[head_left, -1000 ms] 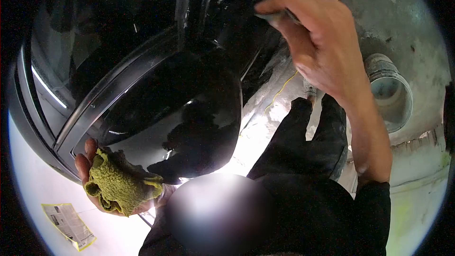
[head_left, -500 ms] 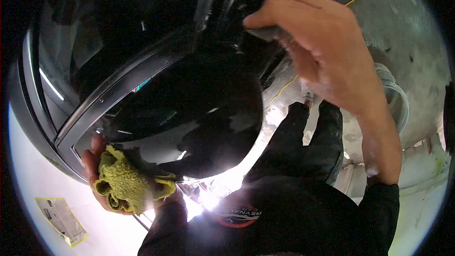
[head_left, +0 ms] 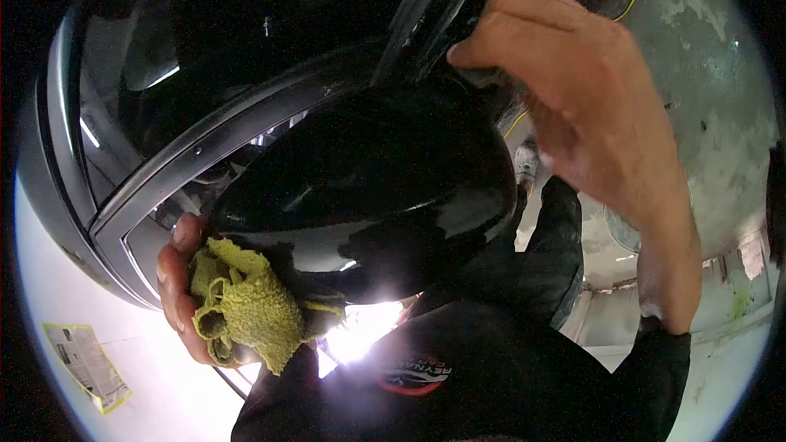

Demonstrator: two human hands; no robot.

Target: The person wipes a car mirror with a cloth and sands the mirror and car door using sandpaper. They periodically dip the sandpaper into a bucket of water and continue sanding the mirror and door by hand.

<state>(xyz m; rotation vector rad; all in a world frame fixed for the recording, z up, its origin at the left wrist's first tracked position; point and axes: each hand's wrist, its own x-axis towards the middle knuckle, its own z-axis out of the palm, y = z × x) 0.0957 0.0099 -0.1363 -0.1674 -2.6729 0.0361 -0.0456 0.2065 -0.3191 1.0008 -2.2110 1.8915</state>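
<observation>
A glossy black car side mirror (head_left: 368, 172) fills the middle of the view, with blurry light reflections on its housing. To its left my left hand (head_left: 176, 286) is closed around a crumpled yellow-green microfiber cloth (head_left: 254, 303), right at the mirror's lower left end. My right hand (head_left: 573, 90) is above the mirror's right end, fingers bent and pinched. Under its fingertips shows the edge of a small dark grey pad (head_left: 483, 76), mostly hidden by the hand. The black car door and window trim (head_left: 196, 150) run behind the mirror.
A yellow cord (head_left: 630, 6) lies on the stained concrete floor (head_left: 696, 115). Partly behind my right forearm is a bucket (head_left: 620, 233). My dark-trousered legs (head_left: 557, 254) stand below the mirror. A yellow-edged printed sheet (head_left: 86, 364) is at lower left, and a bright light (head_left: 360, 336) glares under the mirror.
The view has shifted, so the mirror and both hands sit further right. My right hand stays pinched near the mirror's right end, and my left keeps the cloth.
</observation>
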